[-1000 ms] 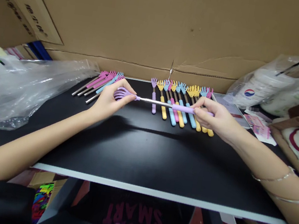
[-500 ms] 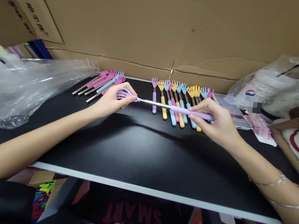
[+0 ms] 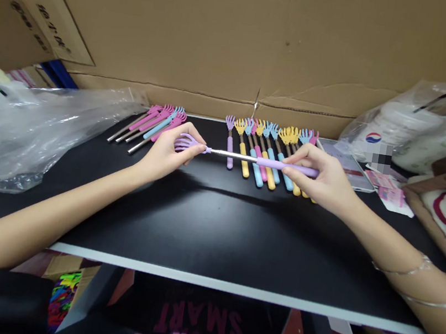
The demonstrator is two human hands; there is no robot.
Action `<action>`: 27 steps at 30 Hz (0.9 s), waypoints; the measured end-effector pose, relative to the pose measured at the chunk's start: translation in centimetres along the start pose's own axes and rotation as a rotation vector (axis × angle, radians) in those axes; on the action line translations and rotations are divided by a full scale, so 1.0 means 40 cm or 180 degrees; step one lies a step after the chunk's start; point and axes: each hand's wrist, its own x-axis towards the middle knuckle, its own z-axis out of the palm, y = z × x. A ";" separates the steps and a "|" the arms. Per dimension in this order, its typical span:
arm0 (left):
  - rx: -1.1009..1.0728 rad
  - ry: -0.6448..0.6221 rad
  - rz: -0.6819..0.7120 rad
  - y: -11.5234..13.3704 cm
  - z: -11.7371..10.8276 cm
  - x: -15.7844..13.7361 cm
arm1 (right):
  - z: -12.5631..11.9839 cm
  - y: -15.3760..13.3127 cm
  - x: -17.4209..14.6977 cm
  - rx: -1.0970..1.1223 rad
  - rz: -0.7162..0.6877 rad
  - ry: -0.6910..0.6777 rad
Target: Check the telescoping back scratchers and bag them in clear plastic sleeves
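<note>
A purple back scratcher point(image 3: 235, 156) with a metal rod is held level above the black tabletop, between both hands. My left hand point(image 3: 171, 151) pinches it at the claw-shaped head. My right hand point(image 3: 322, 179) is closed on the purple handle, thumb and fingers gripping it. Behind and beneath the right hand lie several back scratchers point(image 3: 246, 156) in yellow, blue, pink and purple, side by side with handles toward me; the hand hides some of them. Beyond my left hand are several pink and blue scratcher pieces point(image 3: 152, 123) with bare metal rods.
A clear plastic bag point(image 3: 45, 124) lies at the left. On the right are a flat clear case point(image 3: 352, 169), pink-and-white cards point(image 3: 389, 192), bagged white containers point(image 3: 396, 131) and a brown plush item point(image 3: 429, 214). Cardboard point(image 3: 226, 33) walls the back. Below the table edge sits a box of colourful pieces point(image 3: 63, 294).
The purple back scratcher and both hands have shifted very slightly, with a little more metal rod showing near the handle. Things on the table have stayed put.
</note>
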 end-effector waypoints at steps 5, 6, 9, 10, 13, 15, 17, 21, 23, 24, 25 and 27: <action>0.0104 -0.0025 0.0045 -0.005 -0.004 -0.006 | -0.001 0.007 -0.003 0.0353 0.0419 -0.0257; 0.0132 -0.0025 0.0050 -0.006 -0.006 -0.006 | -0.001 0.010 -0.003 0.0443 0.0509 -0.0327; 0.0289 -0.0027 0.0093 -0.011 -0.009 -0.008 | -0.001 0.020 -0.002 0.0692 0.0767 -0.0527; 0.0378 -0.0011 0.0122 -0.012 -0.010 -0.008 | -0.001 0.023 -0.002 0.0745 0.0835 -0.0563; 0.0667 0.0054 0.0222 -0.012 -0.012 -0.009 | -0.001 0.029 0.001 0.0819 0.0913 -0.0641; 0.0789 0.0080 0.0272 -0.009 -0.013 -0.010 | -0.003 0.034 0.002 0.0843 0.0883 -0.0751; 0.0855 0.0098 0.0325 -0.005 -0.012 -0.010 | -0.006 0.039 0.004 0.0847 0.0828 -0.0870; 0.1062 0.0200 0.0413 0.001 -0.013 -0.011 | -0.008 0.051 0.006 0.0831 0.0774 -0.1034; 0.1176 0.0274 0.0420 0.002 -0.013 -0.011 | -0.007 0.055 0.006 0.0766 0.0745 -0.1002; 0.1200 0.0302 0.0424 0.001 -0.013 -0.012 | -0.006 0.055 0.005 0.0693 0.0723 -0.0944; 0.1198 0.0315 0.0422 0.000 -0.013 -0.012 | -0.004 0.054 0.005 0.0599 0.0698 -0.0869; 0.1125 0.0302 0.0394 -0.002 -0.011 -0.013 | -0.003 0.048 0.004 0.0395 0.0650 -0.0713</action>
